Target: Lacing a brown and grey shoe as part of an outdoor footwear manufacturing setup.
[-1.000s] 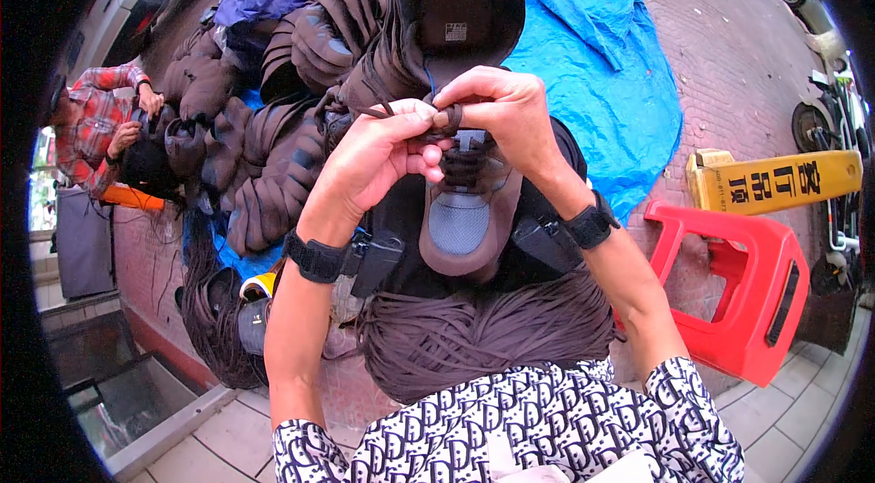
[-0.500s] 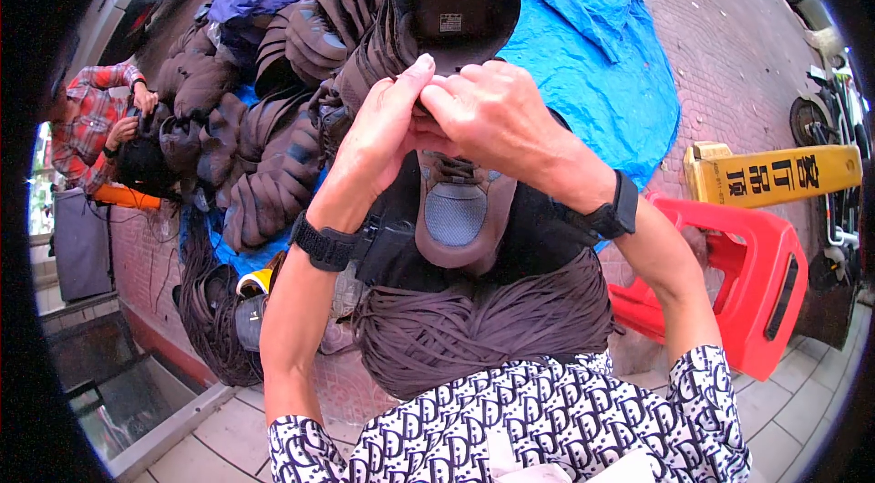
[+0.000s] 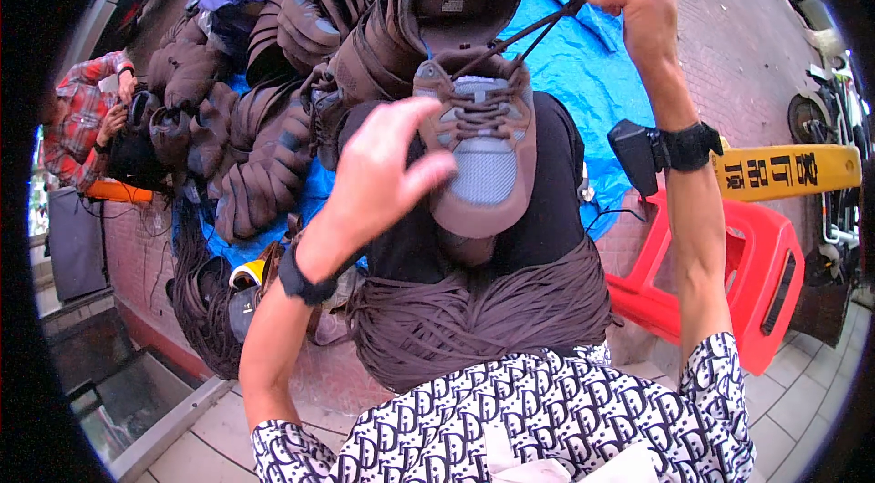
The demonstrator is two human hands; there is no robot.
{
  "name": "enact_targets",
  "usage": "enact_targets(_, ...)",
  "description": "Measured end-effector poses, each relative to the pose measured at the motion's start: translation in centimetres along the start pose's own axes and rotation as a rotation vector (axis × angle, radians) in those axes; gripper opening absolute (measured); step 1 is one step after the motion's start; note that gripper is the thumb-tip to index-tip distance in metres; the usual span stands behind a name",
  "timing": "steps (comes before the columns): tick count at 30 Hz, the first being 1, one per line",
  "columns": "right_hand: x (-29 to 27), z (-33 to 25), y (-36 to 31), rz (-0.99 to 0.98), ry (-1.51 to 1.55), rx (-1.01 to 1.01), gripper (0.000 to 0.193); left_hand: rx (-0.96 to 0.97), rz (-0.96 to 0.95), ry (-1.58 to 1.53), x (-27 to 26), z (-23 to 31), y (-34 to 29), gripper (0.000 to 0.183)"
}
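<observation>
A brown-grey lace-up shoe upper [image 3: 483,175] with a pale blue mesh toe rests over my black-trousered lap, toe toward me. Its dark shoelaces [image 3: 576,0] are drawn up and away to the right, joined at a knot. My right hand [image 3: 641,5] pinches them near that knot, and a loose lace end sticks out leftward. Beside the upper's left side is my left hand [image 3: 383,169], slightly blurred, thumb and fingers apart; whether it touches the upper I cannot tell. A thick bundle of dark laces [image 3: 483,328] lies across my lap.
Stacked brown uppers [image 3: 273,159] cover a blue tarp [image 3: 592,73] ahead and left. Another person in a plaid shirt [image 3: 87,128] handles uppers at far left. A red plastic stool [image 3: 747,255] and a yellow sign [image 3: 793,171] stand at right. More laces [image 3: 205,301] hang at left.
My hands, earlier together above the shoe upper, have parted. The right has moved up and right, pulling the laces out; the left has come down beside the upper, whose lacing now shows.
</observation>
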State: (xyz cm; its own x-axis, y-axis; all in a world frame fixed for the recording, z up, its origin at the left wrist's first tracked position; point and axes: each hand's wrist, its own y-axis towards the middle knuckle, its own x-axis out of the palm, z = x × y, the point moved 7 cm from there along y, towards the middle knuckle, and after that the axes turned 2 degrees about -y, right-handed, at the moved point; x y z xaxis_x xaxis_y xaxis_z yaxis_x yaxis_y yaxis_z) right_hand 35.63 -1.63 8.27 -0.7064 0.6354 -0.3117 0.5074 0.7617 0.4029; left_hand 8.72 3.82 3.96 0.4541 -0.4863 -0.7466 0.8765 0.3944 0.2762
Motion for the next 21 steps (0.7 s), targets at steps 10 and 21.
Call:
enact_targets(10,0.3,6.6,0.7,0.092,0.186,0.122,0.024,0.357,0.095,0.201,1.4,1.6,-0.1,0.035)
enact_targets(21,9.5,-4.5,-9.6,-0.283,-0.231,-0.518,0.029,0.102,0.235,0.442,-1.2,-4.4,14.8,0.022)
